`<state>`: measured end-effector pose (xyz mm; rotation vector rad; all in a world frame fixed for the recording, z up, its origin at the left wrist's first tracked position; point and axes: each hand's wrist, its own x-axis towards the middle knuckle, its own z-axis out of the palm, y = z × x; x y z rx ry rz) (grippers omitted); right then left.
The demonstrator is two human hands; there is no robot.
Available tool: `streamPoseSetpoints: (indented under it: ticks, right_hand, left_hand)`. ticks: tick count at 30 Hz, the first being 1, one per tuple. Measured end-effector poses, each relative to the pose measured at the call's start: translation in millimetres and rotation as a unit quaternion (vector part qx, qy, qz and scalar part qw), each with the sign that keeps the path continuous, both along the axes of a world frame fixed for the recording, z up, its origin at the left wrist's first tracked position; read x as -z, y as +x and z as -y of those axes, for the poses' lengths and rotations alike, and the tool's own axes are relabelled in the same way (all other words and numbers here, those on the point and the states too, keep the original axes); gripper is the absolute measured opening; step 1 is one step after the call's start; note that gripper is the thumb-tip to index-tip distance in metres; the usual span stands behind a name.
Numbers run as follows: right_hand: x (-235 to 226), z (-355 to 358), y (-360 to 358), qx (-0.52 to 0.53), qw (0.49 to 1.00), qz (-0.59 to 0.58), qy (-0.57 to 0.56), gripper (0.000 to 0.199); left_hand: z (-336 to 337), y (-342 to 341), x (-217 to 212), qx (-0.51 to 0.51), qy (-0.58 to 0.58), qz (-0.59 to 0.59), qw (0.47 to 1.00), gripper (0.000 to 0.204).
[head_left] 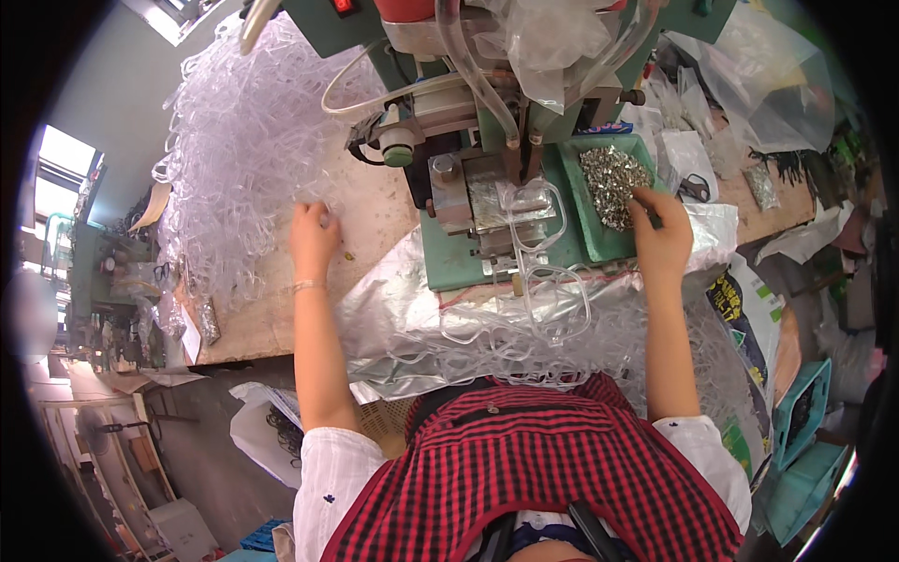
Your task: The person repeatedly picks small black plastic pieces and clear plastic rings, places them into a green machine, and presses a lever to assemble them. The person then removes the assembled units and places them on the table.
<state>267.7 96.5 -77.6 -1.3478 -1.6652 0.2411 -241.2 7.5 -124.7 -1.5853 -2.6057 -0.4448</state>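
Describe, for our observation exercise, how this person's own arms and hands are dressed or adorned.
The left hand and right hand are gloveless, and both forearms are bare. A thin bracelet circles the left wrist; none shows on the right. The left sleeve and right sleeve are white and short, each with a small dark motif.

Right fingers [653, 198] meet metal bits [611, 185] in a green tray [599, 245], left fingers [302, 214] beside clear plastic loops [248, 140].
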Motion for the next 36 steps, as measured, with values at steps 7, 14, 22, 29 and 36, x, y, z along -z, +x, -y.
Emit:
streamPoseSetpoints:
  ticks: [7, 14, 22, 29, 36]
  right_hand:
    - [-55, 25, -12, -0.15, 0.969, -0.155, -0.123, 0.015]
    - [-82, -2, -95, -0.29, 0.902, -0.272, -0.165, 0.047]
    - [-81, 9, -101, -0.288, 0.882, -0.327, -0.181, 0.058]
    - [-101, 28, -106, -0.3, 0.872, -0.335, -0.191, 0.062]
    - [-53, -4, -44, -0.168, 0.985, 0.05, 0.008, 0.027]
  left_hand:
    - [50, 41, -42, 0.075, 0.035, 0.242, 0.967, 0.024]
    - [43, 109, -60, 0.06, 0.17, 0.532, 0.827, 0.04]
    - [30, 184, -146, 0.317, 0.446, 0.537, 0.642, 0.014]
    - [3, 205, -200, 0.336, 0.373, 0.406, 0.764, 0.019]
    - [44, 248, -171, 0.236, -0.096, 0.778, 0.574, 0.037]
